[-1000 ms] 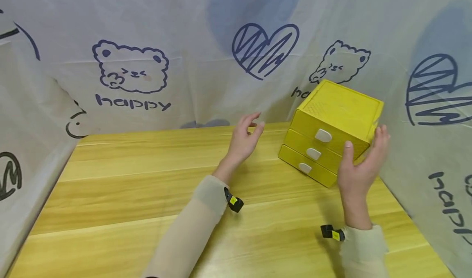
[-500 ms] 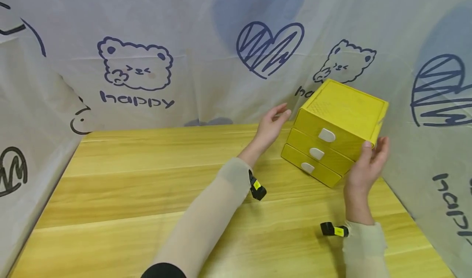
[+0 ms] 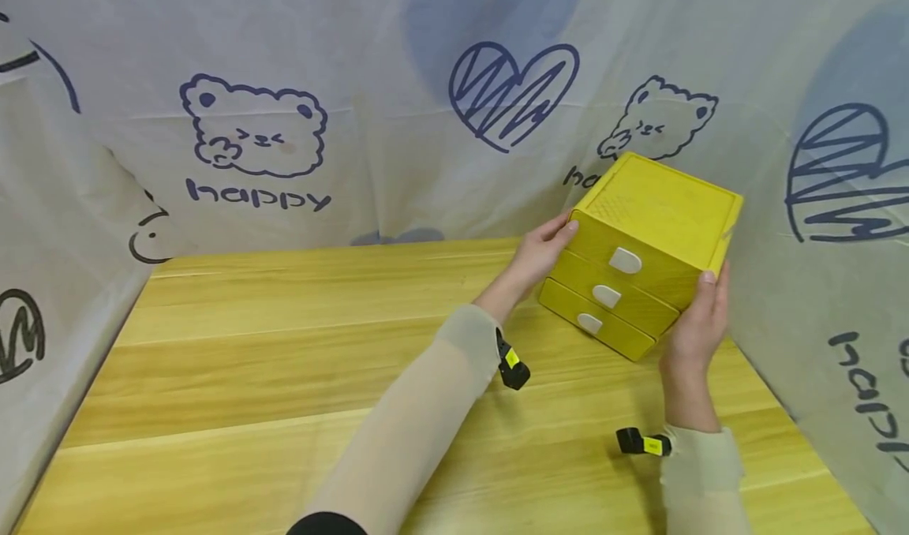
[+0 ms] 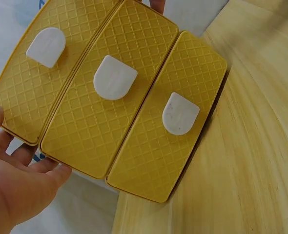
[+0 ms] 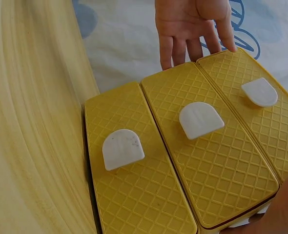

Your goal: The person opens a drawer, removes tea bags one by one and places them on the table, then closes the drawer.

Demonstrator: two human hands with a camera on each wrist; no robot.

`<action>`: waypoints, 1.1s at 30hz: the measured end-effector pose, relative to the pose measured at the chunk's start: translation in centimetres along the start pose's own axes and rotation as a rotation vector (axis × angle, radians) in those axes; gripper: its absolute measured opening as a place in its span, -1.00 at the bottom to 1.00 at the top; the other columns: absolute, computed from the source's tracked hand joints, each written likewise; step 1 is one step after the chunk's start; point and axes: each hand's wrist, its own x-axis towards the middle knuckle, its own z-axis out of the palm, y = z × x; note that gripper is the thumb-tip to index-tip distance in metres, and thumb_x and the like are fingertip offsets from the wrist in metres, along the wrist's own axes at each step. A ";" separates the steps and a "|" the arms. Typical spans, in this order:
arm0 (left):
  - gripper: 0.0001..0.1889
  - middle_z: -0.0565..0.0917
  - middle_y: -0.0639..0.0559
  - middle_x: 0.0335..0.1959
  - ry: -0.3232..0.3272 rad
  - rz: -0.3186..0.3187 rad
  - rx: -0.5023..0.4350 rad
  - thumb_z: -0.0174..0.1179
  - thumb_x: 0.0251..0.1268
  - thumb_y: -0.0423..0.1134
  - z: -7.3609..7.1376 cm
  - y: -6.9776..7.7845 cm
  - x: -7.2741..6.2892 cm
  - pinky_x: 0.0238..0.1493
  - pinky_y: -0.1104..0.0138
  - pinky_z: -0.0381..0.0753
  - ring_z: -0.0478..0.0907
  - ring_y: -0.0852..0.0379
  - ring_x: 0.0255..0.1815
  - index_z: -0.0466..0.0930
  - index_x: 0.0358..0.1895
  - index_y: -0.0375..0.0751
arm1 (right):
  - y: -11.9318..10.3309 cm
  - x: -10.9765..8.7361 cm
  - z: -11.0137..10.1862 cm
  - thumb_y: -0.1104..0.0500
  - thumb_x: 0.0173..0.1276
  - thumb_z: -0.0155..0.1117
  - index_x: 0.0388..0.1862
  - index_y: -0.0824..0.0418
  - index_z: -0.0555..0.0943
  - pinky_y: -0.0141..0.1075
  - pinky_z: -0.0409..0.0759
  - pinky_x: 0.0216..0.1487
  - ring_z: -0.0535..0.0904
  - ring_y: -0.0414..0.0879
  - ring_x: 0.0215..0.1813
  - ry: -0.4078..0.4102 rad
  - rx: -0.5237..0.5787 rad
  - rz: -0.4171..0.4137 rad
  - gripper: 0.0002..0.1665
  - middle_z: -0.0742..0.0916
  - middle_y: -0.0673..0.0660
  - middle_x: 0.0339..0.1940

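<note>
A yellow three-drawer box [image 3: 656, 207] stands turned at an angle on the wooden table, its drawers closed. Each drawer front carries a white rounded pull tab [image 4: 115, 78]. My left hand [image 3: 534, 259] grips the box's left side, thumb at the upper front corner and fingers along the side wall. On the opposite side, my right hand [image 3: 694, 326] holds the box with its thumb on the front right edge; its fingers run up the side and are partly hidden. The right wrist view shows the waffle-patterned drawer fronts [image 5: 134, 190] between both hands.
The wooden table [image 3: 248, 377] stretches left and forward of the box. White cloth [image 3: 398, 172] printed with bears and hearts hangs behind it, and more cloth [image 3: 802, 306] hangs close on the right. A small black camera [image 3: 513, 365] is worn on the left wrist.
My left hand has moved right, from apart to the box's left side. My right hand has come in against its right side. The box has stayed in place.
</note>
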 end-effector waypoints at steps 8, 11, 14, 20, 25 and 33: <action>-0.46 0.35 0.14 0.58 0.007 -0.019 0.009 0.06 0.64 0.10 0.1 0.2 -0.3 0.58 0.15 0.27 0.25 0.03 0.61 0.35 0.57 0.17 | -0.1 -0.1 0.0 -0.03 0.73 -0.14 0.71 0.07 0.10 -0.58 -0.02 0.56 0.01 -0.30 0.67 0.020 -0.046 0.042 -0.33 0.19 -0.09 0.72; -0.47 0.39 0.13 0.56 0.025 -0.017 0.014 0.07 0.63 0.12 -0.3 0.2 -0.6 0.57 0.15 0.30 0.28 0.02 0.59 0.40 0.54 0.15 | -0.1 -0.1 0.1 -0.03 0.73 -0.14 0.70 0.09 0.12 -0.59 -0.02 0.56 0.01 -0.30 0.68 0.022 -0.058 0.044 -0.33 0.19 -0.08 0.72; -0.48 0.46 0.14 0.51 0.047 -0.021 0.026 0.07 0.61 0.16 -0.9 0.2 -1.0 0.56 0.14 0.31 0.32 0.02 0.57 0.47 0.50 0.12 | 0.0 -0.1 0.2 -0.02 0.73 -0.14 0.69 0.12 0.14 -0.58 -0.02 0.57 0.03 -0.28 0.68 0.014 -0.085 0.025 -0.34 0.20 -0.05 0.71; -0.47 0.53 0.22 0.44 0.091 -0.036 0.073 0.09 0.57 0.22 -2.4 0.3 -1.8 0.55 0.12 0.32 0.34 0.04 0.56 0.53 0.45 0.13 | 0.2 -0.2 0.7 0.00 0.74 -0.15 0.66 0.14 0.20 -0.54 0.01 0.58 0.10 -0.22 0.67 -0.017 -0.184 -0.017 -0.38 0.25 0.05 0.69; -0.47 0.54 0.26 0.43 0.106 -0.032 0.038 0.14 0.54 0.22 -4.1 0.0 -2.7 0.47 0.14 0.46 0.38 0.09 0.53 0.55 0.44 0.14 | 0.4 -0.5 1.5 0.00 0.75 -0.18 0.65 0.16 0.21 -0.50 0.01 0.60 0.10 -0.17 0.68 -0.069 -0.241 -0.035 -0.39 0.26 0.07 0.68; -0.49 0.54 0.17 0.44 0.121 0.030 -0.041 0.16 0.57 0.11 -7.3 -0.4 -5.1 0.25 0.13 0.67 0.49 0.08 0.44 0.57 0.41 -0.05 | 0.8 -1.5 3.9 0.11 0.74 -0.16 0.62 0.32 0.22 -0.39 0.08 0.63 0.12 -0.06 0.68 -0.192 -0.187 -0.112 -0.41 0.30 0.18 0.66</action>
